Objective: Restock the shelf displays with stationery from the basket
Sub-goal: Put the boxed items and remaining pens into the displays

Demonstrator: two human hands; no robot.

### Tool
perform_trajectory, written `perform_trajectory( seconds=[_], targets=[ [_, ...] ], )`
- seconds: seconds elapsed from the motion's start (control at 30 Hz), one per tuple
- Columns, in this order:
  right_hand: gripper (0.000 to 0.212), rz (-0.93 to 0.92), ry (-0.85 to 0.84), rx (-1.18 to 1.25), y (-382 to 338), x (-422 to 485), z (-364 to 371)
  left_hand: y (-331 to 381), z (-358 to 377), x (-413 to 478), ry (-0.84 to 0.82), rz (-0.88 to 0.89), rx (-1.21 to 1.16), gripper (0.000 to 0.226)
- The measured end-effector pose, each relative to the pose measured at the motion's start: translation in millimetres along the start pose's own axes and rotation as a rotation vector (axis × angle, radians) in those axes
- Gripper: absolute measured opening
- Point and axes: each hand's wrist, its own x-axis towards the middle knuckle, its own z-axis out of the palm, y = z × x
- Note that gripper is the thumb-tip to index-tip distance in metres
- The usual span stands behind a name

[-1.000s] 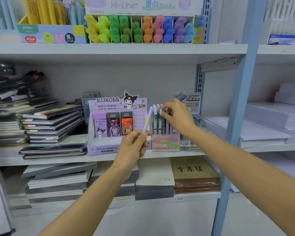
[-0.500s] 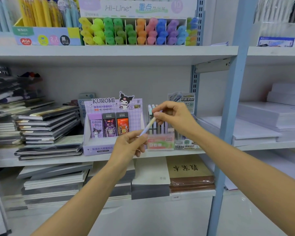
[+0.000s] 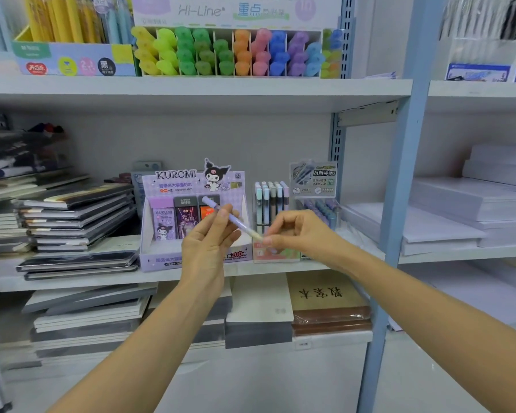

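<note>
Holding a lilac pen point(image 3: 236, 223) tilted between both hands: left hand point(image 3: 209, 239) pinches the barrel, right hand point(image 3: 298, 234) pinches its yellow end. Its pen rack point(image 3: 271, 204) sits at 2 o'clock. Risk: light fingertip grips slip mid-transfer and the pen drops; the crowded rack may jam on insertion.

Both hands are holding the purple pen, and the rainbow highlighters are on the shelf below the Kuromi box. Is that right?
Not quite. The head view shows the rainbow highlighters on the shelf above the Kuromi box, not below it. The rest is right: the left hand and the right hand both hold the purple pen.
</note>
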Motion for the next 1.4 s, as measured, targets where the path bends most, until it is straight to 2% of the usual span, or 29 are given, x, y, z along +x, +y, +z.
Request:
perform_trajectory(
  seconds=[0.07,0.17,0.23,0.3,0.4,0.5,0.57,0.67,0.73,0.93,1.17,1.4],
  targets=[
    [0.012,-0.105,0.055,-0.105,-1.4,-0.9,7.8,-1.3,1.3,-1.8,-0.042,0.008,0.059,0.027],
    [0.016,-0.239,0.251,-0.156,-11.6,3.6,15.5,-6.4,2.1,-5.2,-0.151,0.07,0.284,0.021],
    [0.022,-0.243,0.266,-0.234,-16.7,7.2,18.2,-10.9,3.6,-7.6,-0.224,0.132,0.418,0.019],
    [0.018,-0.221,0.235,-0.322,-18.5,7.9,22.1,-13.5,4.8,-9.2,-0.257,0.157,0.475,0.021],
    [0.013,-0.232,0.267,-0.279,-17.2,6.9,24.4,-16.6,4.4,-8.3,-0.251,0.196,0.574,0.021],
    [0.01,-0.269,0.421,-0.135,-21.0,9.2,15.4,-24.3,-1.1,-6.2,-0.166,0.455,1.037,0.036],
    [0.007,-0.314,0.539,-0.04,-27.2,12.3,3.6,-29.8,-4.8,-4.4,-0.203,0.611,1.342,0.051],
    [0.006,-0.374,0.687,-0.028,-30.1,19.6,-16.1,-42.6,-12.0,0.2,-0.355,0.593,1.646,0.071],
    [0.006,-0.349,0.718,-0.041,-24.1,26.3,-24.3,-52.3,-18.7,4.5,-0.382,0.547,1.76,0.076],
    [0.01,-0.207,0.63,-0.202,12.3,39.5,-22.1,-60.5,-30.2,9.4,-0.381,0.575,1.757,0.08],
    [0.014,-0.227,0.473,-0.43,7.9,46.5,-28.6,-63.0,-27.7,5.3,-0.355,0.543,1.764,0.083],
    [0.017,-0.217,0.522,-0.525,12.7,56.5,-17.2,-61.5,-28.1,4.7,-0.363,0.537,1.769,0.084]
  ],
)
